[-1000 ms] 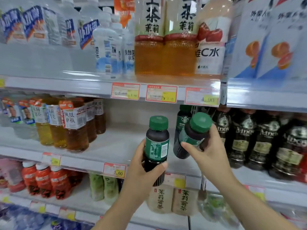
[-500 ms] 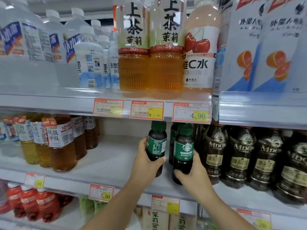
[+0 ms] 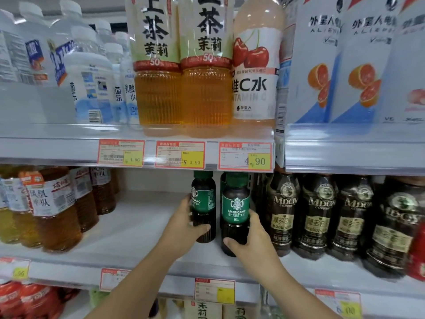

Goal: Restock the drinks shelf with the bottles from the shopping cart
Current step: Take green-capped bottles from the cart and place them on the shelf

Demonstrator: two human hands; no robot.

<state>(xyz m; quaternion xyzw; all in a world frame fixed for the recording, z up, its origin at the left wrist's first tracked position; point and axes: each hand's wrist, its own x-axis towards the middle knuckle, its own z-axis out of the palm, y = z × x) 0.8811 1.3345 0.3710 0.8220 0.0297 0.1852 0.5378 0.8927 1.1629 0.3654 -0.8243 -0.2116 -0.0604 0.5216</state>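
Two dark coffee bottles with green caps and green Americano labels stand upright on the middle shelf (image 3: 138, 229). My left hand (image 3: 184, 229) is wrapped around the lower part of the left bottle (image 3: 203, 199), thumb across its front. My right hand (image 3: 250, 242) grips the base of the right bottle (image 3: 235, 208), which stands slightly nearer the shelf edge. Another green-capped bottle is partly hidden behind them. The shopping cart is out of view.
Dark MDOW coffee bottles (image 3: 317, 217) fill the shelf to the right, amber tea bottles (image 3: 55, 210) the left. Bare shelf lies between the tea and my left hand. The upper shelf carries large tea bottles (image 3: 181, 72), water and white cartons. Price tags (image 3: 180, 155) line the shelf edges.
Both hands carried the two bottles forward from in front of the shelf and set them upright on it. The right bottle went from tilted to upright.
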